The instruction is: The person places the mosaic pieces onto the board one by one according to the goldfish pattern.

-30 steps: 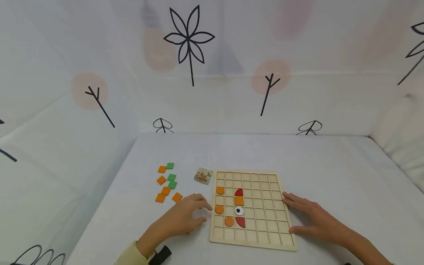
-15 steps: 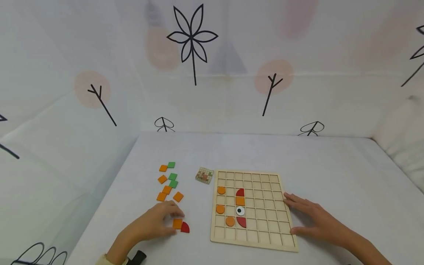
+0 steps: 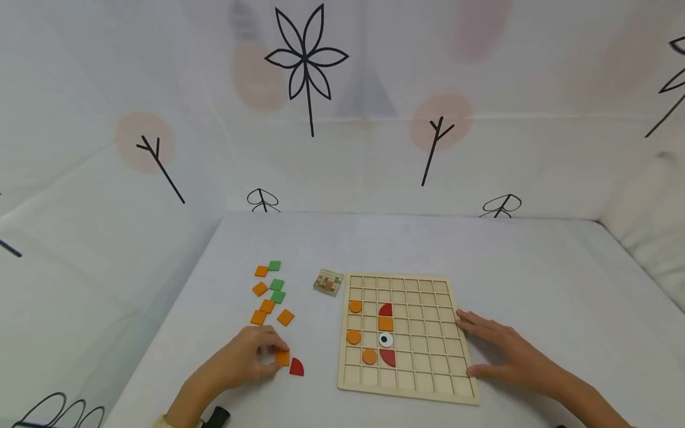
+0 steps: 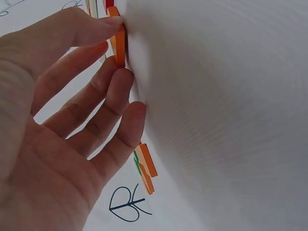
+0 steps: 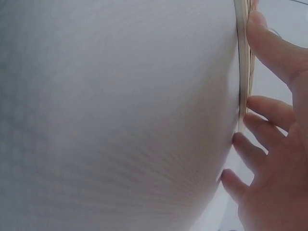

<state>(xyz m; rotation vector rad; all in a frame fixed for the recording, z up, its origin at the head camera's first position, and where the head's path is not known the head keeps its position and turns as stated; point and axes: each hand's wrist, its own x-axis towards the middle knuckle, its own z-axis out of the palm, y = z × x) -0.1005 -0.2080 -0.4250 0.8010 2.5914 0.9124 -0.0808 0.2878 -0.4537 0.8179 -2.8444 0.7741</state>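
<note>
My left hand (image 3: 243,358) pinches an orange square tile (image 3: 282,358) between thumb and fingers, low at the table left of the board. In the left wrist view that orange tile (image 4: 118,41) stands edge-on at the thumb tip. Right beside it lies a red quarter-circle tile (image 3: 297,367). The wooden grid board (image 3: 428,356) bears orange discs (image 3: 369,356), red quarter-circles (image 3: 387,358), one orange square (image 3: 385,324) and a white eye disc (image 3: 386,340). My right hand (image 3: 503,351) rests with fingertips and thumb along the board's right edge, as the right wrist view also shows.
Loose orange squares (image 3: 286,317) and green squares (image 3: 277,296) lie beyond my left hand. A small patterned card (image 3: 328,282) sits at the board's far left corner. White cloth with drawn plants (image 3: 305,59) walls the back and sides of the table.
My left hand has moved left from the board's edge to the orange square, taken it in a pinch and drawn it slightly apart from the red quarter-circle. My right hand has stayed put.
</note>
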